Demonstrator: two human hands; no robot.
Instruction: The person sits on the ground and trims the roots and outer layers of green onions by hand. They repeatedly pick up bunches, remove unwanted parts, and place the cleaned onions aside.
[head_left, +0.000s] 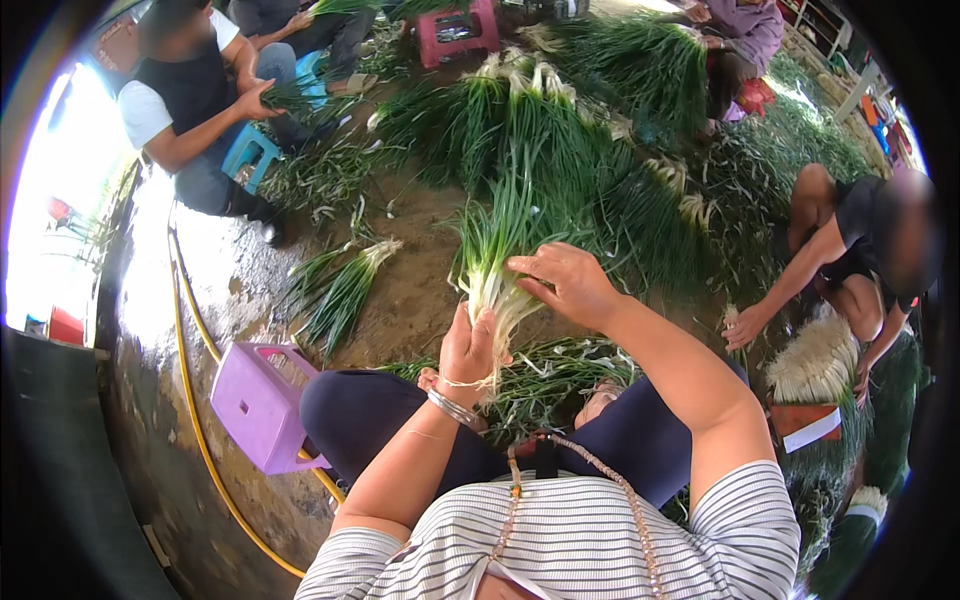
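My left hand (469, 349) grips a bunch of green onions (484, 274) around its white lower stems, with the leaves pointing away from me and thin pale roots hanging over the wrist. Right beside the stems is my right hand (574, 285), its index finger and thumb apart at the bunch's right side. Whether those fingertips touch a stalk is hard to tell. Loose trimmed leaves (551, 379) lie on the ground between my legs. Just beyond my hands spreads a large heap of green onions (525, 135), white ends mostly at its far side.
A small onion bunch (349, 289) lies on the wet floor at left. Closer stands a purple plastic stool (259, 409), with a yellow hose (184, 375) running past it. At right, a person handles onions near a stacked bundle (814, 360). Other people (187, 97) sit around the heap.
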